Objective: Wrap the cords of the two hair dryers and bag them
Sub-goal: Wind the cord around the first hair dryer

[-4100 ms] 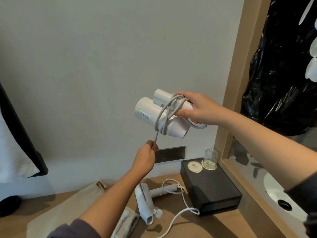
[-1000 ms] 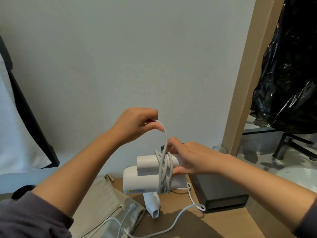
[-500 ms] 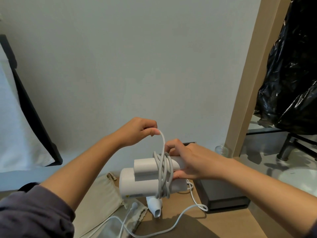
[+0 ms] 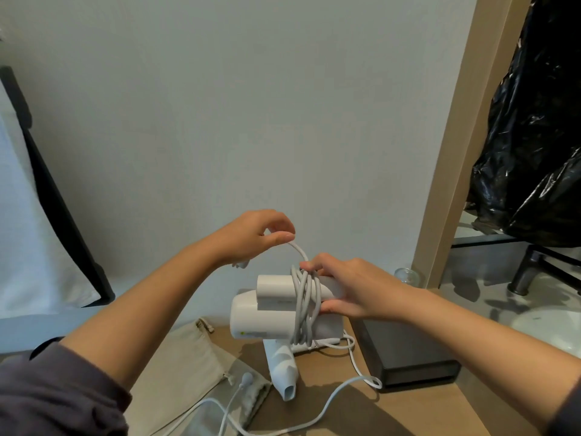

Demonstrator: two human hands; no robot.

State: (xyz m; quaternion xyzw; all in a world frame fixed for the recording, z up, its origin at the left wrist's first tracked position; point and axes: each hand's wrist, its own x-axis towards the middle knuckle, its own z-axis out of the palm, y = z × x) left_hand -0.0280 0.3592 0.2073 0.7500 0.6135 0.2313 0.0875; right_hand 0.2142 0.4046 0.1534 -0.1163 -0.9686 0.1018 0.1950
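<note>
The first hair dryer (image 4: 261,322) is gripped above the table (image 4: 361,416) by the right hand (image 4: 352,291), with its cord (image 4: 303,309) wound round the body and folded handle. The cord's tail is pinched by the left hand (image 4: 248,237). Tucking that tail under the coils is judged the next move. The second hair dryer (image 4: 279,369) lies unwrapped on the table, beside the cloth bag (image 4: 185,366)

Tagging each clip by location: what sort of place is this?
Probably a hotel room beside its bathroom: a washbasin and dark tap on the right of the view, a white pillow on the left, and a wooden counter holding a drinking glass and a cloth bag.
</note>
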